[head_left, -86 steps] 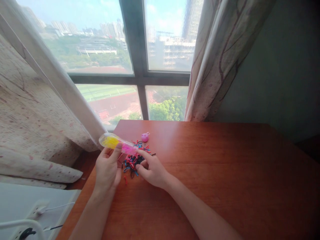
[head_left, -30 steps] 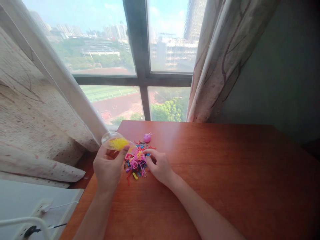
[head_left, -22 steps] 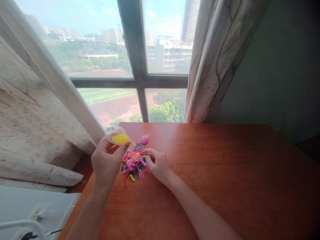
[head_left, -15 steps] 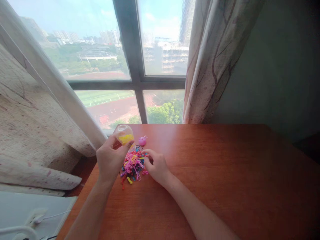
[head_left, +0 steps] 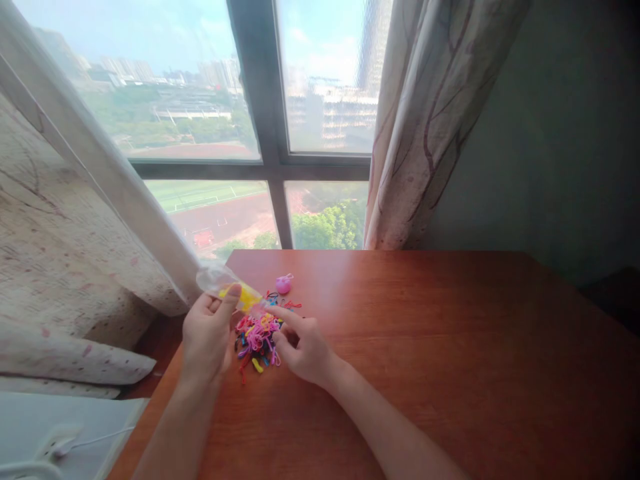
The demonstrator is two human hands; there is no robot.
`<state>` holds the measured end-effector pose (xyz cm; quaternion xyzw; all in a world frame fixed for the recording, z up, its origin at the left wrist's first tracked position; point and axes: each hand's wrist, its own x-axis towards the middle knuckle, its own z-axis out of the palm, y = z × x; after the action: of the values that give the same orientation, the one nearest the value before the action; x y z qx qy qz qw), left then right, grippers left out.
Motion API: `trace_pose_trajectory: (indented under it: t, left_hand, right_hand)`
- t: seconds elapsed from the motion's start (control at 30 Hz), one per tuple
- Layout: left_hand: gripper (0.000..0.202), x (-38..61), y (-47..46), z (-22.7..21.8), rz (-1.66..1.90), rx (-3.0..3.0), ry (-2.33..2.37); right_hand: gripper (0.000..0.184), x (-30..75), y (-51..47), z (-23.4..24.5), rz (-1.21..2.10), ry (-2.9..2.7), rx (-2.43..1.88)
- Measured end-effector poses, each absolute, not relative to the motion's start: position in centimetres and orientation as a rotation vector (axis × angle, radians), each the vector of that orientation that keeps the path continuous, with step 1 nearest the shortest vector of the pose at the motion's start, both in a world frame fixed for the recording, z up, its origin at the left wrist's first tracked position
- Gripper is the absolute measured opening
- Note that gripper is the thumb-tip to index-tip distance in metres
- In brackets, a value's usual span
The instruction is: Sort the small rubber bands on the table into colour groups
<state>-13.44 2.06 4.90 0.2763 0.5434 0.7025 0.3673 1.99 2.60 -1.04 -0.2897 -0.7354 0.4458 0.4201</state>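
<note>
My left hand [head_left: 207, 337] grips a small clear plastic bottle [head_left: 225, 288] tipped on its side, mouth toward the right, with yellow rubber bands inside. Its mouth sits over a pile of small coloured rubber bands [head_left: 257, 332] on the wooden table [head_left: 425, 360]. My right hand [head_left: 300, 343] rests just right of the pile, index finger stretched to the bottle's mouth, the other fingers curled. A small pink cap [head_left: 283, 285] lies behind the pile.
Patterned curtains [head_left: 430, 120] hang on both sides of the window [head_left: 270, 133] behind the table. A cushion [head_left: 70, 360] lies at the left. A white surface with a cable [head_left: 60, 443] sits at the lower left.
The bottle has tipped from nearly upright back down onto its side toward the pile. Pink and yellow bands have joined the pile since the first frame. My right index finger has moved to the bottle's mouth.
</note>
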Motion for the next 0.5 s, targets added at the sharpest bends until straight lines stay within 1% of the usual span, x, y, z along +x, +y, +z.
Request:
trace_pose_trajectory:
  t: [0.1,0.2,0.27,0.37,0.43,0.5]
  left_hand:
    - [0.046,-13.1,1.8,5.0,1.728,0.514,1.258]
    - [0.045,-13.0,1.7,4.7,1.668,0.499,1.199]
    - [0.043,-12.9,1.6,4.4,1.581,0.582,1.197]
    - [0.043,-12.4,1.4,4.0,1.498,0.719,1.215]
    - [0.044,-12.1,1.3,3.9,1.514,0.768,1.217]
    - [0.046,-11.9,1.3,3.9,1.553,0.785,1.206]
  right_hand:
    - [0.070,1.9,2.2,-1.0,1.092,-1.981,-0.673]
    - [0.081,1.7,2.0,-1.2,1.102,-2.046,-0.663]
    - [0.082,1.6,2.1,-1.4,1.154,-2.038,-0.673]
    - [0.079,1.4,2.4,-1.6,1.312,-1.950,-0.709]
    - [0.075,1.3,2.5,-1.4,1.497,-1.807,-0.701]
    - [0.075,1.3,2.6,-0.9,1.724,-1.609,-0.642]
